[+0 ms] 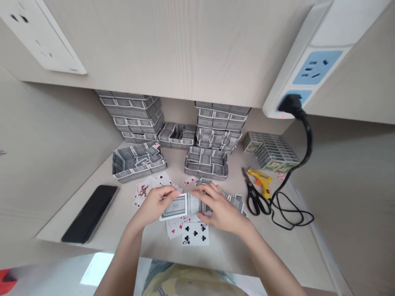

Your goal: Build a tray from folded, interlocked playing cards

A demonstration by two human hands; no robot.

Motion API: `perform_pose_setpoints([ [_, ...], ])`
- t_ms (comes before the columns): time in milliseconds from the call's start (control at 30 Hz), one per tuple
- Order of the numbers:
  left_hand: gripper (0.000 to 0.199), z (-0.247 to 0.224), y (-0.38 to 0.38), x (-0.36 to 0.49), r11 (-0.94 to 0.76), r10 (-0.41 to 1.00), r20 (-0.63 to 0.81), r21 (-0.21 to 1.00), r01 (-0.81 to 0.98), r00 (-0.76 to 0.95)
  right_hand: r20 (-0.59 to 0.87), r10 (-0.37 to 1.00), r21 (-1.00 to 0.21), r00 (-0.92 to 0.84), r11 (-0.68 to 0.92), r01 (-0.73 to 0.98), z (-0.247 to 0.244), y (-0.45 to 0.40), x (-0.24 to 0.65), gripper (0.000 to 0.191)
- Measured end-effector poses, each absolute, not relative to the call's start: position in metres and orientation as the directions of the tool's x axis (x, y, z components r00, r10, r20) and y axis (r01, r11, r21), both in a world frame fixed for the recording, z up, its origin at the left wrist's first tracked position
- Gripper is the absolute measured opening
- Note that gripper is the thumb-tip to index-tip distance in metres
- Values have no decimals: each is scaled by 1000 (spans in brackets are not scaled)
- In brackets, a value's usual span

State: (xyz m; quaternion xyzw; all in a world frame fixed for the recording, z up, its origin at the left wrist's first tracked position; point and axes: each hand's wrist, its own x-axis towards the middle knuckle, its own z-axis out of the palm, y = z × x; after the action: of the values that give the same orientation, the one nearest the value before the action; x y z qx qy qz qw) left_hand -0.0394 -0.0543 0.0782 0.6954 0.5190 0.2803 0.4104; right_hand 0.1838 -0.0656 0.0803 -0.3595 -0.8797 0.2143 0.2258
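Grey-backed cards [174, 208] are held over the near middle of the bench [234, 255], with loose cards [174, 228] spread beneath.
Their left end is pinched between thumb and fingers of the left hand [156, 204]; farther right, they are gripped by the curled right hand [220, 207]. On the near side, a five of clubs [195, 234] is laid face up. A phone [89, 213] is placed at the left, scissors [253, 196] and a yellow glue gun [261, 180] at the right.
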Motion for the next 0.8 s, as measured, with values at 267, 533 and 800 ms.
perform_pose_setpoints([
  [267,26,81,-54,-36,-193,949,0,793,578,317,244,719,-607,-651,637,475,80,-64,187,59],
  [533,28,83,-50,-31,-270,906,1,771,577,423,208,719,-687,-663,590,425,88,-66,194,61],
  [800,28,79,-50,-26,-210,933,-2,808,550,360,172,752,-713,-637,541,446,89,-68,194,55],
])
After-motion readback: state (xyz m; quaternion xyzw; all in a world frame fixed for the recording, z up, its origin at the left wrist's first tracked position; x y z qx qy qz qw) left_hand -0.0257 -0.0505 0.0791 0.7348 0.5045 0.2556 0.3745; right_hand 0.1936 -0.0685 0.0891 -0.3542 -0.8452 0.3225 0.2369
